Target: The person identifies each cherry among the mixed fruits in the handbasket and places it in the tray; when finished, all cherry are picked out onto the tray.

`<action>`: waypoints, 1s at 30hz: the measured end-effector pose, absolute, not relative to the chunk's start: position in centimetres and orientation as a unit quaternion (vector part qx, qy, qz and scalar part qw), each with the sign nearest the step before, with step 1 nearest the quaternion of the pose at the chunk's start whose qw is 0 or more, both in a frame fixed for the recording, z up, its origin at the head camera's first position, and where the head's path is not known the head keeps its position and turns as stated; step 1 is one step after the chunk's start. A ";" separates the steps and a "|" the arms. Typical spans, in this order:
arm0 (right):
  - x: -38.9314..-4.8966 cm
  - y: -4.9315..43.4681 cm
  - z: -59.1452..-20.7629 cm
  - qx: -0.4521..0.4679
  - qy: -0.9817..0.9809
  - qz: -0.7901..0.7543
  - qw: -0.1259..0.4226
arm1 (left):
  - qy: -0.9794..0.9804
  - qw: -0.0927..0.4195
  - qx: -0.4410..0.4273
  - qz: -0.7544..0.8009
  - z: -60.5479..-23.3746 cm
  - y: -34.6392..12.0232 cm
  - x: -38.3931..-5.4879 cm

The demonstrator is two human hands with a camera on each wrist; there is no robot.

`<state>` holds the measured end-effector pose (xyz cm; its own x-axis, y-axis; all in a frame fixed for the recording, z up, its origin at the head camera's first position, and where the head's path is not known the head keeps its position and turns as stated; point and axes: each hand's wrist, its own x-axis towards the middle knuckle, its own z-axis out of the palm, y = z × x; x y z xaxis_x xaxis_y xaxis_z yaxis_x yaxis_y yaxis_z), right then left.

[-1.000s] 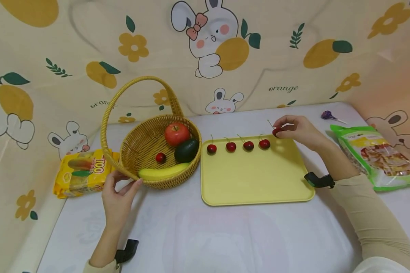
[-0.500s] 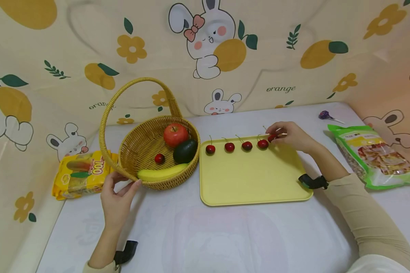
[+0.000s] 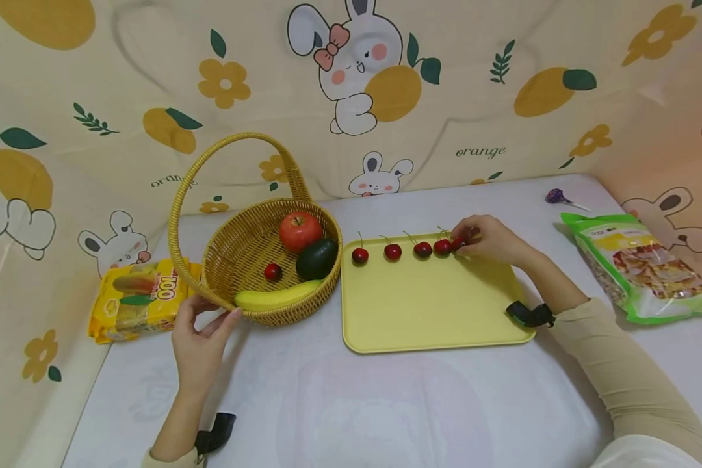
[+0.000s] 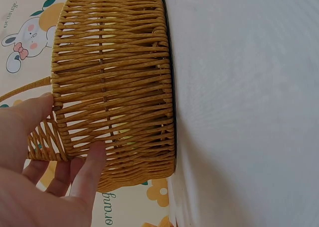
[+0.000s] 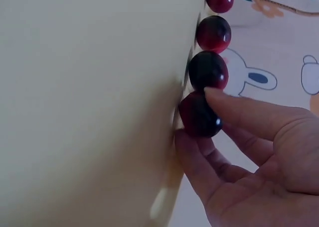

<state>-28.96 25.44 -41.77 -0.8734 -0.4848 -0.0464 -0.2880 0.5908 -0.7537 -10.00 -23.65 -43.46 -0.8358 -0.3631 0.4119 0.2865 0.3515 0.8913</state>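
My right hand (image 3: 488, 242) pinches a red cherry (image 3: 458, 244) at the far edge of the yellow tray (image 3: 433, 305). In the right wrist view this cherry (image 5: 200, 115) sits between thumb and fingers, against a neighbouring cherry (image 5: 208, 71). Several stemmed cherries (image 3: 392, 252) form a row along that edge, leftward of the hand. At the left, my left hand (image 3: 199, 348) grips the near-left rim of a woven basket (image 3: 286, 316), by the handle's base. Inside the basket lie a red apple (image 3: 301, 232), an avocado (image 3: 317, 259), a banana (image 3: 277, 297) and a single cherry (image 3: 273, 272).
A yellow snack packet (image 3: 137, 300) lies left of the basket, partly behind its handle. Right of the tray are a green-edged food bag (image 3: 640, 266) and a wrapped lollipop (image 3: 556, 196). A printed cloth (image 3: 456, 58) hangs behind the white table.
My right hand has moved left and slightly nearer with its cherry, down to the tray. The adjacent cherry has shifted a little left. My left hand stays on the basket.
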 end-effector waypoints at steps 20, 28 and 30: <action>-28.9 25.0 -41.9 -0.198 0.905 -0.358 0.114 | -0.758 0.289 0.009 -0.585 -43.4 -23.7 -9.9; -28.8 24.9 -41.6 -0.198 0.907 -0.353 0.118 | -0.758 0.294 0.001 -0.583 -43.5 -23.8 -9.9; -28.8 24.9 -41.5 -0.198 0.907 -0.353 0.120 | -0.757 0.293 0.002 -0.583 -43.5 -23.8 -9.9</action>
<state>-28.76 24.90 -41.53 -0.8927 -0.4438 -0.0789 -0.2738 0.6730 -0.6871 -9.93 -23.77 -43.54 -0.8280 -0.3456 0.4414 0.3385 0.3194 0.8851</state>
